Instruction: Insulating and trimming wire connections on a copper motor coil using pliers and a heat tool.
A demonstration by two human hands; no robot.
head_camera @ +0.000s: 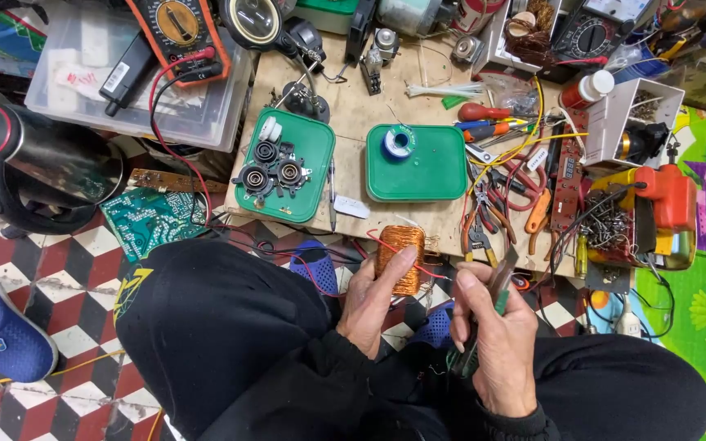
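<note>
Low in the middle of the frame, the left hand [379,300] has its fingers clamped around a copper wire coil [399,260], thumb pressed on its side, held just over the near edge of the wooden tabletop [353,106]. Thin red wires [386,245] trail from the coil. Just right of it, the right hand [496,339] has its fingers closed on a slim dark tool [496,290], whose upper end points up beside the coil; what kind of tool it is cannot be told.

The step in hand looks like work on the coil's wires or winding, with the coil steadied in one hand and the tool brought near in the other. The next move seems to call for a firm hold on the coil and a careful, small approach of the tool's tip, since the winding is fine and the red wires lie close.

Above, two green trays [443,175] sit on the tabletop, with pliers [484,220] and screwdrivers [484,122] to the right.
</note>
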